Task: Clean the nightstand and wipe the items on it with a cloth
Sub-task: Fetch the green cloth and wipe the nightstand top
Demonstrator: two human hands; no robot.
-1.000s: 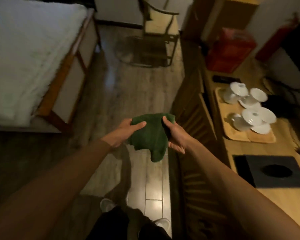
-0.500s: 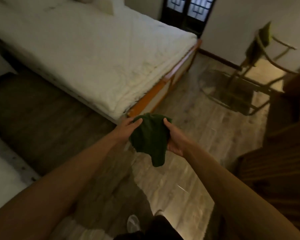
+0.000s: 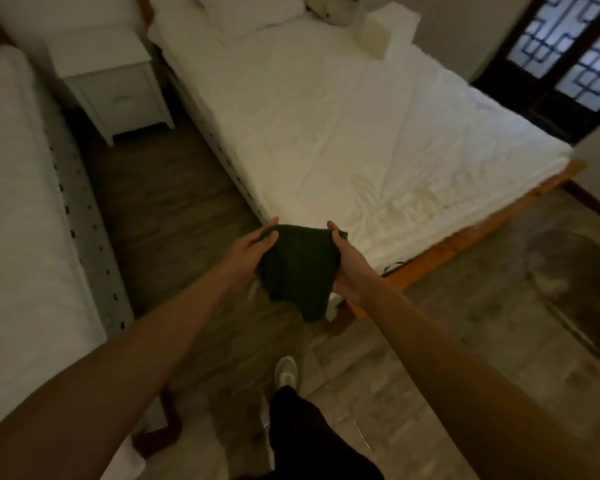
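Green cloth (image 3: 298, 268) hangs between outstretched left hand (image 3: 246, 254) and right hand (image 3: 352, 263), both hands gripping it

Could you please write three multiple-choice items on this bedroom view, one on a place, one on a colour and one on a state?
1. Where does the nightstand stand?
A. Between the two beds, at the far end of the aisle
B. At the foot of the right bed
C. Beside the lattice door

2. What colour is the cloth?
A. White
B. Dark green
C. Red

3. How is the cloth held?
A. Draped over one forearm
B. Lying flat on the bed
C. Gripped by both hands, its lower part hanging

Answers:
1 A: the white nightstand sits between the left bed and the right bed, near their heads.
2 B: it shows dark green against the white bedding.
3 C: the left hand and the right hand each grip a side, and the cloth sags below them.
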